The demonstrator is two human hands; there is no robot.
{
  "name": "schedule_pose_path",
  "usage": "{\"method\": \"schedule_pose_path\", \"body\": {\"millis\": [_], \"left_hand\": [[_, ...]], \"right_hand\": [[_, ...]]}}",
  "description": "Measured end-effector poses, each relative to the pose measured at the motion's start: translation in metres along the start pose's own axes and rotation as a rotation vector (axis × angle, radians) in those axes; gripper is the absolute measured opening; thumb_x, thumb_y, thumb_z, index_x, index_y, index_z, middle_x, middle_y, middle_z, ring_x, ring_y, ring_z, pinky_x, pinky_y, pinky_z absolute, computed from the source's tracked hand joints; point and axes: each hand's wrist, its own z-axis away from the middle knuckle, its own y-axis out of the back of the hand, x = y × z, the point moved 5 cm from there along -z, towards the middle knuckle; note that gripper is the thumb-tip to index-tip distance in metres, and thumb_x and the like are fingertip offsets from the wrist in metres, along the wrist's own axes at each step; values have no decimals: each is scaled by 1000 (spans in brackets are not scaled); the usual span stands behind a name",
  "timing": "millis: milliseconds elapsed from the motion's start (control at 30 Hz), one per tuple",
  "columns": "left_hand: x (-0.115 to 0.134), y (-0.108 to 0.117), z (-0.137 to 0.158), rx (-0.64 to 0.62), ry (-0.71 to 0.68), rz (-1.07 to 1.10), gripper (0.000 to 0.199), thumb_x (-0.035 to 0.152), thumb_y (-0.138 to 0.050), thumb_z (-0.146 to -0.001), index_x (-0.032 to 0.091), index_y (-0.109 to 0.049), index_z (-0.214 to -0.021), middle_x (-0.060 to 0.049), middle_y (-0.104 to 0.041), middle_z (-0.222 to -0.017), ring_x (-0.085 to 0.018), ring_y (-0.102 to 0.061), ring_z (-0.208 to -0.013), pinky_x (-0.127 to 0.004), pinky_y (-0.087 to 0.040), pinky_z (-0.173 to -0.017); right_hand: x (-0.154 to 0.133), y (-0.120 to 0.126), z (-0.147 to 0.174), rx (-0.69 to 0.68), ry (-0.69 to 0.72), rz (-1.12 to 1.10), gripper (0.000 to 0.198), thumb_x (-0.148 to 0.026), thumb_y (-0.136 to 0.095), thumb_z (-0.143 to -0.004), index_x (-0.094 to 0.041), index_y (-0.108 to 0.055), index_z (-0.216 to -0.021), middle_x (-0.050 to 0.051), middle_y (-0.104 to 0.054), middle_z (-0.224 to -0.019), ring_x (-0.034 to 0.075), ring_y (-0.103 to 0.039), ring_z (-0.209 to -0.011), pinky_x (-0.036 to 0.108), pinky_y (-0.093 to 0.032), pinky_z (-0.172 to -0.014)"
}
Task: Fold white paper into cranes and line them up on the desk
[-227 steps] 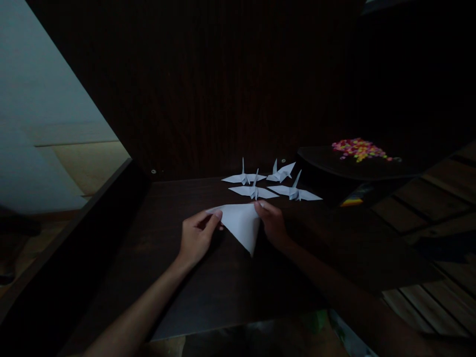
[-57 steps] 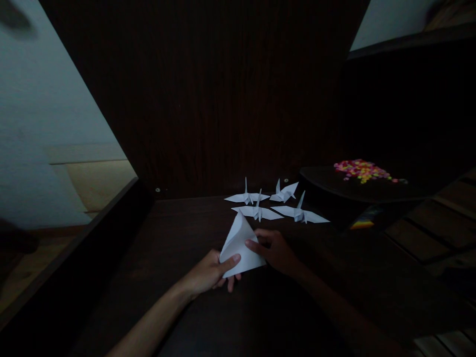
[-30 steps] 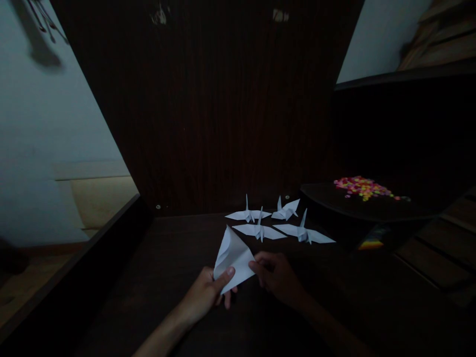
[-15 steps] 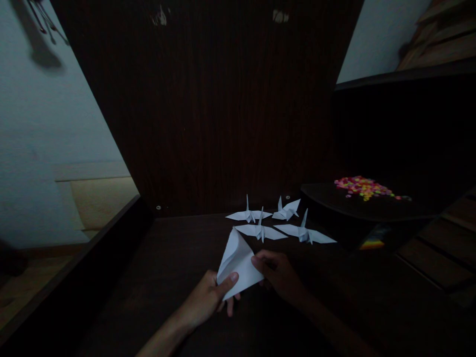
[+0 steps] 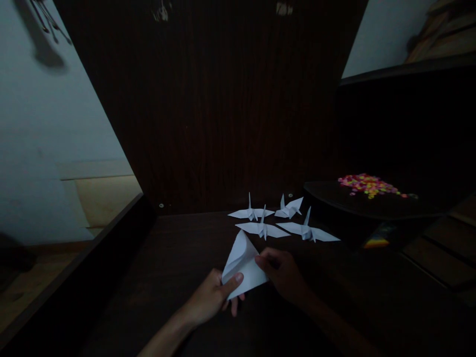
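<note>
A folded sheet of white paper point(image 5: 246, 267) is held between my two hands above the dark wooden surface. My left hand point(image 5: 217, 292) grips its lower left part, thumb on top and fingers underneath. On the right edge, my right hand point(image 5: 278, 270) pinches the paper between thumb and curled fingers; part of that hand is in shadow. Just beyond the paper's tip lie several white origami cranes with spread wings, among them a near left crane point(image 5: 262, 229), a near right crane point(image 5: 307, 232), a far left crane point(image 5: 250, 213) and a far right crane point(image 5: 289, 208).
A heap of small colourful pieces point(image 5: 370, 185) lies on a dark rounded shelf point(image 5: 323, 194) at the right. Behind the cranes rises a tall dark wooden panel point(image 5: 215, 109). A raised dark side board point(image 5: 92, 253) borders the surface on the left. The light is dim.
Both hands and the paper sit slightly further right in the view, with the camera shifted a little. The paper's top tip looks a bit rounder; the grips are the same.
</note>
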Motion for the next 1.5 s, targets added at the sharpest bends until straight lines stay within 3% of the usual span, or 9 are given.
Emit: {"method": "schedule_pose_path", "body": {"millis": [267, 433, 600, 800, 1000, 1300, 1500], "left_hand": [[-1, -1, 1, -22, 6, -5, 69, 73, -42, -82, 9, -66, -72, -1, -56, -46, -7, -35, -39, -20, -22, -42], [-4, -3, 2, -42, -4, 18, 67, 70, -42, -84, 9, -66, -72, -1, -56, -47, -7, -35, -38, -20, -22, -42], [-5, -6, 3, -94, 33, 55, 64, 68, -45, -84, 9, -66, -72, -1, -56, -46, -6, -33, -36, -20, -20, -40], [-8, -10, 3, -158, 66, 95, 64, 69, -45, -83, 9, -65, -73, 0, -56, -47, -5, -30, -33, -20, -17, -36], [-1, -9, 8, -195, 83, 108, 62, 67, -47, -84, 9, -64, -72, 0, -55, -45, -4, -29, -33, -20, -15, -37], [-2, -10, 10, -240, 110, 81, 60, 65, -48, -84, 9, -64, -73, 1, -55, -47, -5, -31, -36, -20, -17, -38], [1, -12, 13, -291, 117, 55, 60, 66, -48, -84, 9, -64, -75, 0, -56, -48, -5, -31, -36, -20, -17, -37]], "right_hand": [[-3, 0, 0, -5, 13, 14, 40, -51, -55, -85, -16, -60, -69, 0, -57, -61, 13, -52, -57, 23, -38, -53], [-4, 1, 1, 23, 39, 31, 45, -56, -55, -83, -17, -55, -61, -1, -50, -53, 12, -46, -51, 23, -34, -48], [-4, 1, 1, 10, 40, 16, 41, -53, -55, -85, -16, -61, -68, 1, -56, -59, 13, -51, -55, 24, -38, -53], [-3, 3, 1, 33, 35, 41, 44, -53, -56, -84, -17, -54, -60, -1, -49, -53, 11, -45, -51, 23, -33, -49], [-8, 4, 0, 9, 0, -71, 42, -57, -57, -82, -17, -62, -71, 1, -56, -60, 13, -49, -55, 24, -37, -51], [-15, 6, 1, 21, -43, -82, 49, -65, -60, -75, -18, -54, -62, -3, -45, -51, 11, -41, -49, 23, -31, -45], [-17, 9, 1, 67, -32, -75, 49, -65, -58, -76, -18, -53, -61, -2, -47, -52, 11, -42, -50, 24, -33, -47]]}}
